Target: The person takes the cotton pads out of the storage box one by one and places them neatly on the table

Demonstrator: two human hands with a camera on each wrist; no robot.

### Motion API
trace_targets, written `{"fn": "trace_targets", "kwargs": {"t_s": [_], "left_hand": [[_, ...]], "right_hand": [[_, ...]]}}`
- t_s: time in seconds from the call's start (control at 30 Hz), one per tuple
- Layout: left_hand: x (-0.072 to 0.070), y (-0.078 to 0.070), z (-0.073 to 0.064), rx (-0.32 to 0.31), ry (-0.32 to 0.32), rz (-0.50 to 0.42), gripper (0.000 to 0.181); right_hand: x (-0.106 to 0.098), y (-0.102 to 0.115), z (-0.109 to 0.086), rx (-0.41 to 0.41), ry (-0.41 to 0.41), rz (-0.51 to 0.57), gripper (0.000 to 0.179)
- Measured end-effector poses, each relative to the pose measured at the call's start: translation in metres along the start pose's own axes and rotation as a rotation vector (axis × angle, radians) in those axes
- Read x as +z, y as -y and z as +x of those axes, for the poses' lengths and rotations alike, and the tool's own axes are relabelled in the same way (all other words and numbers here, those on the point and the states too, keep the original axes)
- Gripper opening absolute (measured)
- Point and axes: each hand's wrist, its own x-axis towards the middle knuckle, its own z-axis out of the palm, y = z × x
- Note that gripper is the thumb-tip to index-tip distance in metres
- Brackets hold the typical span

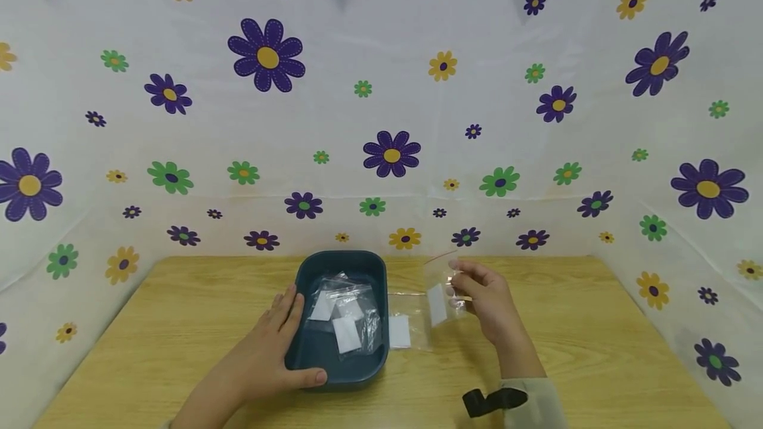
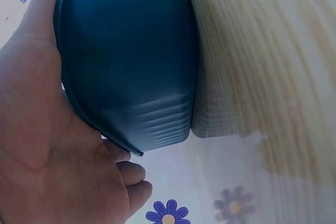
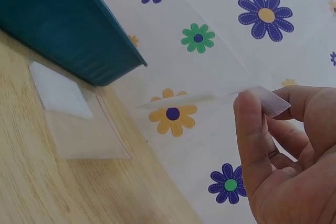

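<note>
A dark teal plastic basin (image 1: 340, 376) stands on the table, with several small clear zip bags (image 1: 352, 306) holding white pieces inside it. My left hand (image 1: 268, 343) rests along its left rim, fingers extended, thumb near the front corner; the left wrist view shows the palm beside the basin wall (image 2: 131, 51). Right of the basin, my right hand (image 1: 485, 296) pinches a clear zip bag (image 1: 438, 303) with a white piece in it, raised above the table. In the right wrist view this bag (image 3: 210, 98) appears nearly edge-on between thumb and fingers.
Another clear zip bag (image 1: 411, 323) with a white piece lies flat on the wooden table (image 1: 197, 310), close against the basin's right side. A white flower-patterned cloth (image 1: 357, 118) hangs behind the table and along both sides. A black strap (image 1: 495, 401) sits at my right wrist.
</note>
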Motion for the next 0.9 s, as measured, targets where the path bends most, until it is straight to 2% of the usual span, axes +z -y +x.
{"fn": "trace_targets", "kwargs": {"t_s": [0.13,0.33,0.63,0.9], "left_hand": [[0.0,0.0,0.0,0.002,0.003,0.0,0.13],[-0.002,-0.003,-0.001,-0.021,0.01,-0.006,0.131],[-0.003,-0.002,-0.001,-0.025,0.014,-0.007,0.132],[-0.002,-0.001,0.0,-0.023,0.019,0.004,0.132]], "right_hand": [[-0.006,-0.003,0.001,0.004,-0.002,-0.04,0.032],[-0.011,-0.009,0.004,0.05,-0.005,-0.035,0.034],[-0.012,-0.011,0.007,0.066,-0.002,-0.03,0.034],[-0.016,-0.019,0.007,0.105,-0.025,-0.161,0.033]]}}
